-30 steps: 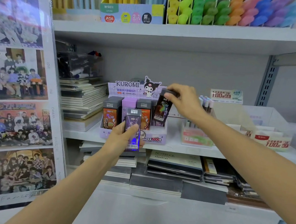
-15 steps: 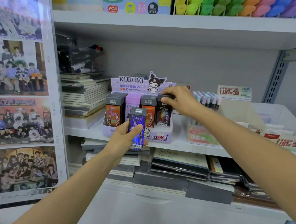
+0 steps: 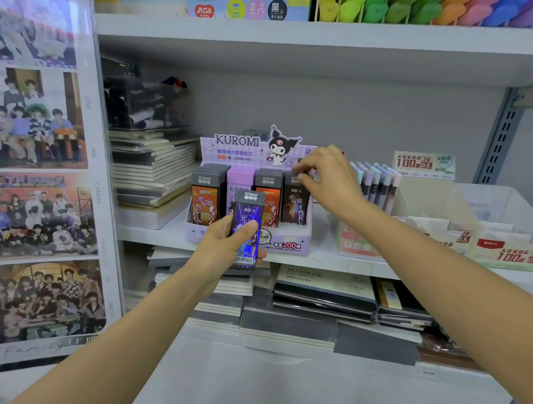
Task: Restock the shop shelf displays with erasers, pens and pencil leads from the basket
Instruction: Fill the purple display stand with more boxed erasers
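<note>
Left hand (image 3: 217, 246): my fingers wrap the blue box (image 3: 248, 210) from behind; my thumb lies across its glossy front.
Blue box: slim rectangular card pack with glossy print. Long axis upright, grey cap end up, barcode end down. I hold it in front of the tray (image 3: 287, 245), covering part of the front lip.
Right hand (image 3: 329, 182): fingers curled, tips at the top edge of the dark box (image 3: 294, 204). I cannot tell whether they pinch or only touch.
Dark box: stands upright in the tray's rightmost column, grey end up, print facing me.
Tray: lilac cardboard with four columns of upright boxes and a printed header card behind. It stands on the white shelf (image 3: 415, 271).
Room: a bare strip of shelf lies between the tray and the stacked notebooks (image 3: 153, 173) on its left. Pens (image 3: 375, 183) stand just beside it on the right.
</note>
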The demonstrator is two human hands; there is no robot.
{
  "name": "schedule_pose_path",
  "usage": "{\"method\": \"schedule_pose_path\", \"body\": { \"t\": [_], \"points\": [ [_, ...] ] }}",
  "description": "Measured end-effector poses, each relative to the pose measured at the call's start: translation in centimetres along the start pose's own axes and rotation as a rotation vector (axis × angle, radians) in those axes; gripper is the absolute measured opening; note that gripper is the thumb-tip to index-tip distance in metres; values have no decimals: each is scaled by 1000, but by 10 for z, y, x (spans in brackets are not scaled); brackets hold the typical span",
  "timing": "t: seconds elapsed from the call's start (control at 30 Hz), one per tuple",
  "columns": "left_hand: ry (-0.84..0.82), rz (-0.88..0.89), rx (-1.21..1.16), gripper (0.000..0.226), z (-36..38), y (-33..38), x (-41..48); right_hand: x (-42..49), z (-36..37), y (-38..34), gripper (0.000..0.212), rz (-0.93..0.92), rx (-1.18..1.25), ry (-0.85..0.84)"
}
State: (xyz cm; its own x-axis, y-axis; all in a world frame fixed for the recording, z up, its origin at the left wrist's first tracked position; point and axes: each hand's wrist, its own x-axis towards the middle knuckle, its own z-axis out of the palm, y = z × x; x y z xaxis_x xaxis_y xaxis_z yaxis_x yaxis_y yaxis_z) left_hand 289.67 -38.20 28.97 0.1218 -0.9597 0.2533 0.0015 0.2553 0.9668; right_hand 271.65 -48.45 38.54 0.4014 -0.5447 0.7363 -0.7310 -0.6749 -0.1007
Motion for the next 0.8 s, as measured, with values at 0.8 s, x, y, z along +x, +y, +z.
{"method": "schedule_pose_path", "body": {
  "t": [0.8],
  "points": [
    [157, 552, 1232, 49, 23, -12, -20, -27, -36, 0, 14, 96, 402, 142]
  ]
}}
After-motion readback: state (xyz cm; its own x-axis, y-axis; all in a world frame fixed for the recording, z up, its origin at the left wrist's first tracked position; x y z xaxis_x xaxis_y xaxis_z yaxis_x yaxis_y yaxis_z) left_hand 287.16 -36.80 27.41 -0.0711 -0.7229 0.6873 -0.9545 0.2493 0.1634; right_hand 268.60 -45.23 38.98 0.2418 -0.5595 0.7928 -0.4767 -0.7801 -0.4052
